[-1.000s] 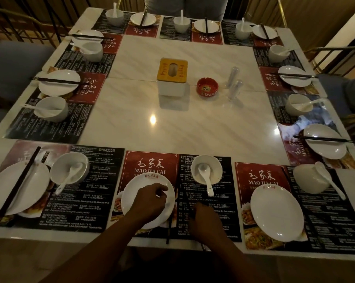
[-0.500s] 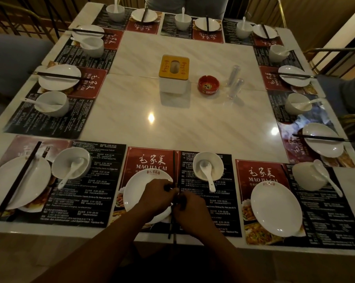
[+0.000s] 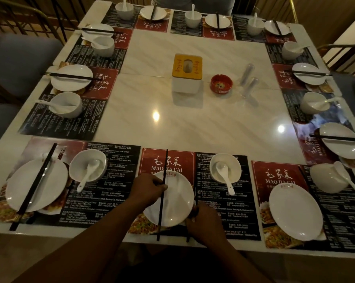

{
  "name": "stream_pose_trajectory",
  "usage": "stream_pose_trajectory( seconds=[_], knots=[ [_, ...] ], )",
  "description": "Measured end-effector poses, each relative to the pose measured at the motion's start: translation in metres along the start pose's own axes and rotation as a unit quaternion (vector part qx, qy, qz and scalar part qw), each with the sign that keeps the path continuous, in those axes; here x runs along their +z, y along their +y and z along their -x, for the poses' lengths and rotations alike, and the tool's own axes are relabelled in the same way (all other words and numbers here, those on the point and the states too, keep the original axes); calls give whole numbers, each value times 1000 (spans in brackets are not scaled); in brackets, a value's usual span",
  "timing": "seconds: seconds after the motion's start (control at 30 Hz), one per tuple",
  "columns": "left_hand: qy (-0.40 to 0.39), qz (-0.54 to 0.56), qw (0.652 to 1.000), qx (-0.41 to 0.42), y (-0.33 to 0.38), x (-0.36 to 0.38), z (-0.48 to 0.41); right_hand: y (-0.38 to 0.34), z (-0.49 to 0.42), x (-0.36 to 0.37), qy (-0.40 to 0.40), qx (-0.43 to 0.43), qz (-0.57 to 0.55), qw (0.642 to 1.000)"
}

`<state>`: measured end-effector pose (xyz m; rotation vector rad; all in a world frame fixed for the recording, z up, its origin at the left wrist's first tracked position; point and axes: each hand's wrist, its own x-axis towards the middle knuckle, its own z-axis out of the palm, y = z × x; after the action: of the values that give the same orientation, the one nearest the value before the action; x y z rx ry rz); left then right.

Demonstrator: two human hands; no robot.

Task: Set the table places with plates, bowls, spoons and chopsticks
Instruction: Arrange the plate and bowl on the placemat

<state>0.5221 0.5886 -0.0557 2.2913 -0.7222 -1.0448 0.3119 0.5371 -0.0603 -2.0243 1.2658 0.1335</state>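
Left grip [image 3: 150, 188] pinching chopstick [image 3: 160, 211] across plate [image 3: 176, 201]; right grip [image 3: 203, 219] clamped on second chopstick [image 3: 188, 238] beside plate rim, at table [image 3: 193, 129] edge.

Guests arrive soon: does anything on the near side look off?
The near right plate has no chopsticks, unlike the near left plate. At the middle plate the pair is split: one chopstick lies across it in the left hand, the second chopstick is beside its rim in the right hand.
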Motion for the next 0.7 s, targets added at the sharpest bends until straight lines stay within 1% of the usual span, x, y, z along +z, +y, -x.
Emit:
stream_pose_trajectory(
  seconds=[0.13, 0.2, 0.37, 0.5, 0.6, 0.7],
  knots=[
    [-30, -4, 1000, -7, 1, 4, -7, -5, 0, 4, 22, -1, 13, 1000],
    [-45, -1, 999, -8, 0, 5, -8, -8, 0, 2, 16, 24, 13, 999],
    [-77, -1, 997, -5, -7, 4, -12, -10, 2, -2, 14, 94, -27, 995],
    [-97, -13, 995, 9, -11, 4, -14, -7, 6, 0, 45, 162, -51, 985],
    [-115, -4, 993, 9, -14, 5, -17, -9, 11, -1, 59, 165, -76, 982],
    [-130, 1, 991, 17, -16, 6, -19, -19, 15, 2, 52, 155, -86, 983]
  ],
)
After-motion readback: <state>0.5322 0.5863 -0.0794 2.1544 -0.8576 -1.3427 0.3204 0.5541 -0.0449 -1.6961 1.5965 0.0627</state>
